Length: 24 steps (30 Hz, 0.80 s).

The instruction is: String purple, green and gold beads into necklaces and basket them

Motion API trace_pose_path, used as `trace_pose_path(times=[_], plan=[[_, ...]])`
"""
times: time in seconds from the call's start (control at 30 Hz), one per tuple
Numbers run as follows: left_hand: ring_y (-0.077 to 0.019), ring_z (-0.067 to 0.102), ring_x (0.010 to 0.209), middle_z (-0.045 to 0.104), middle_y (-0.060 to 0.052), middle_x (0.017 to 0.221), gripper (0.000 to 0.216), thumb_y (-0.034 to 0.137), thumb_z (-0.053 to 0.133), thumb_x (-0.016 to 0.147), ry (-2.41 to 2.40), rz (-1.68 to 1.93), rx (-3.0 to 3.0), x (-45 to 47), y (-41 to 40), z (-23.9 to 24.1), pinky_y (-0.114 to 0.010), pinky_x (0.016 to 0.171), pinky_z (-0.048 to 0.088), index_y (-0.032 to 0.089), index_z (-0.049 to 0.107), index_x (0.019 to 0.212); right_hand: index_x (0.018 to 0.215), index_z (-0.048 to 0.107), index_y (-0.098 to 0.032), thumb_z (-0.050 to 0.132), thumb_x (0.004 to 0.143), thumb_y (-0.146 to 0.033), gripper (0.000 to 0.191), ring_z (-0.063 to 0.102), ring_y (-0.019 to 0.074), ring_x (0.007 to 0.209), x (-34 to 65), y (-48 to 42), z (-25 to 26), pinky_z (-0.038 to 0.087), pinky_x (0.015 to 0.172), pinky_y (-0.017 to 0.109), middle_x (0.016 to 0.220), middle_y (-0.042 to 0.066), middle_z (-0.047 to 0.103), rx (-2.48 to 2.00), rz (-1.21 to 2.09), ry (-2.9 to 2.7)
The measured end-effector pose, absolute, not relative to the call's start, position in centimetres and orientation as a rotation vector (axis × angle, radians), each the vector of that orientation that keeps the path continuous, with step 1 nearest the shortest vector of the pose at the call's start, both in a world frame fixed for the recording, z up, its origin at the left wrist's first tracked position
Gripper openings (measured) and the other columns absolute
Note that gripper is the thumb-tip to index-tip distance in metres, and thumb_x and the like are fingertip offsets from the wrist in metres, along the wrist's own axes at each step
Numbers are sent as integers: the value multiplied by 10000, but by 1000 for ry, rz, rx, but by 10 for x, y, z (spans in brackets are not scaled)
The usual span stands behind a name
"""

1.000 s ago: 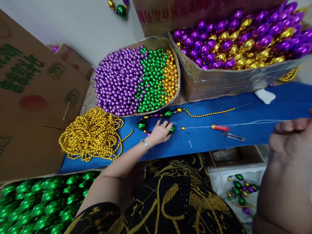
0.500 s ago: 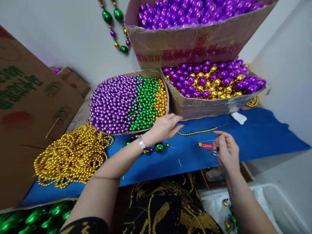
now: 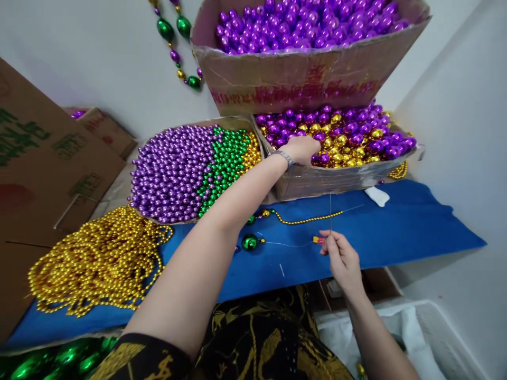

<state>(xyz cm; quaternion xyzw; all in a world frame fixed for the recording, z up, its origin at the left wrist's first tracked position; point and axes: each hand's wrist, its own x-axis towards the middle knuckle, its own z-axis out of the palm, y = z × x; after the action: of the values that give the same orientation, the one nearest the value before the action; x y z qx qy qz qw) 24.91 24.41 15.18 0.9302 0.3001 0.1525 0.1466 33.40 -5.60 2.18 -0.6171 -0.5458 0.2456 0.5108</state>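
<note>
My left hand [image 3: 303,150] reaches over the front edge of a cardboard box [image 3: 309,182], down among shiny purple and gold beads [image 3: 348,142]. Its fingertips are hidden in the curl of the hand and the beads. Over the blue cloth [image 3: 400,232], my right hand [image 3: 341,258] pinches a long thin needle [image 3: 330,211], held upright. A clear thread [image 3: 287,245] runs from a large green bead [image 3: 250,242] towards the right hand. Beside that hand's fingertips lies a small red and yellow object [image 3: 318,240]. Behind it stretches a strand of small gold beads [image 3: 309,218].
Left of the box stands a bin of small purple, green and gold beads [image 3: 174,169]. A heap of gold bead strands [image 3: 95,258] lies at the left. Above sits a box of larger purple beads [image 3: 309,24]. A white scrap [image 3: 377,196] rests on the cloth.
My left hand has moved up and forward from above the cloth into the box of purple and gold beads. My right hand still holds the needle, and the view has shifted slightly.
</note>
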Motion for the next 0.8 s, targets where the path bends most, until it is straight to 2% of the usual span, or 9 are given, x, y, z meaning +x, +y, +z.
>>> trace_pose_path(times=[0.1,0.17,0.23,0.33,0.5,0.67,0.8], plan=[[-243,627,906,645,-78,858,216,162,681,741,730,744,2501,219,219,151,-448,917,489,135,717,953,1133,650,-208,441,1004,-382,301,635,132,655,329,-56,23,539,655,258,712,0,625,-1502,557,-1382],[-186,646,877,663,-76,923,287,274,587,870,646,890,2199,192,197,146,-355,856,526,138,676,1107,1127,660,-203,449,1001,-377,301,646,126,632,325,-54,23,542,633,248,720,2,647,-1491,551,-1429],[-144,660,814,666,-68,930,338,332,531,920,655,961,1874,169,181,138,-287,768,546,145,632,1183,1106,672,-200,457,997,-374,297,647,122,607,319,-51,24,543,613,241,712,3,655,-1472,538,-1469],[-113,673,775,658,-55,954,298,320,540,924,743,1031,1566,154,178,130,-240,720,548,171,620,1169,1097,674,-199,461,996,-363,288,650,123,605,309,-44,25,548,614,241,713,5,659,-1450,514,-1509],[-77,647,667,670,-61,986,259,295,545,929,801,988,1431,162,197,139,-217,636,523,162,630,1134,1114,678,-202,460,995,-333,281,653,128,590,300,-40,35,543,595,241,728,14,690,-1461,410,-1539],[-99,679,750,698,-65,1050,340,320,586,897,642,959,1251,134,159,127,-242,700,553,200,616,1213,1095,693,-219,475,986,-299,257,711,165,672,298,-44,40,572,644,273,911,63,764,-1515,228,-1601],[-137,713,785,727,-73,993,334,401,586,883,612,907,975,99,112,93,-284,760,589,193,614,1142,1099,691,-215,493,974,-249,236,746,191,804,291,-44,35,599,761,298,1018,75,768,-1448,144,-1712]])
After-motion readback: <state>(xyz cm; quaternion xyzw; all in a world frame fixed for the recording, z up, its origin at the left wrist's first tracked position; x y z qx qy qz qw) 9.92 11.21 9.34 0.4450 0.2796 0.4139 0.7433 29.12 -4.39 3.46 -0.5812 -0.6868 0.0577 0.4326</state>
